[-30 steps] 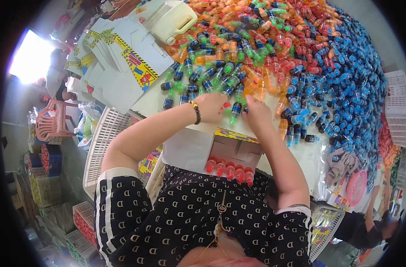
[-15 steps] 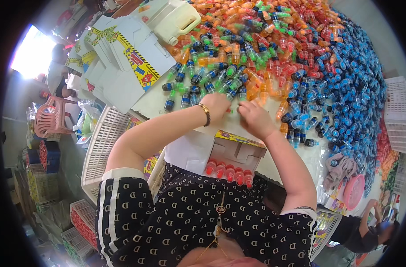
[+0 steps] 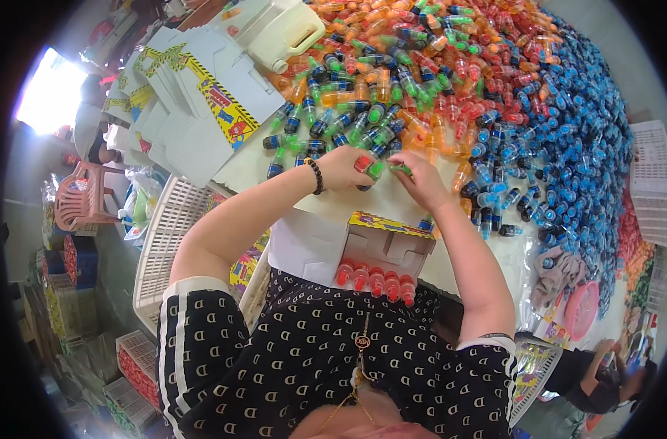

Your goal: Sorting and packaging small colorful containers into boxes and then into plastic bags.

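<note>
My left hand (image 3: 339, 168) is closed around small bottles, with a green bottle (image 3: 376, 170) and some red showing at its fingers; how many it holds I cannot tell. Just to the right, my right hand (image 3: 423, 183) pinches a small green bottle (image 3: 401, 169). Below both hands, close to my body, sits an open white cardboard box (image 3: 308, 245) with a yellow printed edge. Several red-capped clear bottles (image 3: 377, 282) stand in a row along its near side. Beyond my hands lie loose green bottles with dark blue bands (image 3: 359, 121) on the white table (image 3: 333, 208).
A large heap of orange, red and blue bottles (image 3: 553, 139) covers the far and right table. Flat printed cartons (image 3: 194, 110) and a cut-open white jug (image 3: 282, 36) lie at the far left. A white plastic basket (image 3: 169, 234) stands left. A pink basin (image 3: 582, 311) and a co-worker (image 3: 597, 380) are at right.
My left hand has turned and drawn back slightly from the loose bottles, with green and red bottles now showing in it. My right hand has lifted a green bottle beside it.
</note>
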Demonstrator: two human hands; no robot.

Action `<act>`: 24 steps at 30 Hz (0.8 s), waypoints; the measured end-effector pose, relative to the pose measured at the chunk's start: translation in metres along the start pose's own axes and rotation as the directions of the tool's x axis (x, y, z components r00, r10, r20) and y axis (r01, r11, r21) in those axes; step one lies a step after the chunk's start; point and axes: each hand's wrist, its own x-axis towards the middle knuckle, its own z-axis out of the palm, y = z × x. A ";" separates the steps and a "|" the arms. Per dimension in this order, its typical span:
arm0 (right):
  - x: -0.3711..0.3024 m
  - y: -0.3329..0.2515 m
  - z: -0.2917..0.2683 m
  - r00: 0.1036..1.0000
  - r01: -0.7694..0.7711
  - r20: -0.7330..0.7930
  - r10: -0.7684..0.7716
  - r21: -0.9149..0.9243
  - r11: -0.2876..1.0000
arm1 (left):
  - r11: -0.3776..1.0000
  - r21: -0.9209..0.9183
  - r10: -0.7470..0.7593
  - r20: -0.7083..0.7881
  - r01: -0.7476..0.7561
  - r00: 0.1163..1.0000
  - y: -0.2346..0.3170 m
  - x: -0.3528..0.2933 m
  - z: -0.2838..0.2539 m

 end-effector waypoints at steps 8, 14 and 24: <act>-0.008 -0.043 -0.079 0.775 -0.619 0.041 0.630 -0.154 0.771 | 0.983 0.126 0.131 0.007 -0.131 0.991 -0.008 -0.001 -0.001; -0.032 -0.059 -0.040 0.563 -0.455 0.346 0.750 -0.628 0.631 | 0.949 0.243 0.202 0.030 -0.203 0.979 -0.011 0.006 0.015; 0.011 -0.014 -0.005 0.982 0.169 0.175 -0.065 -0.685 0.709 | 0.935 0.253 0.244 0.055 -0.250 0.968 -0.019 0.009 0.013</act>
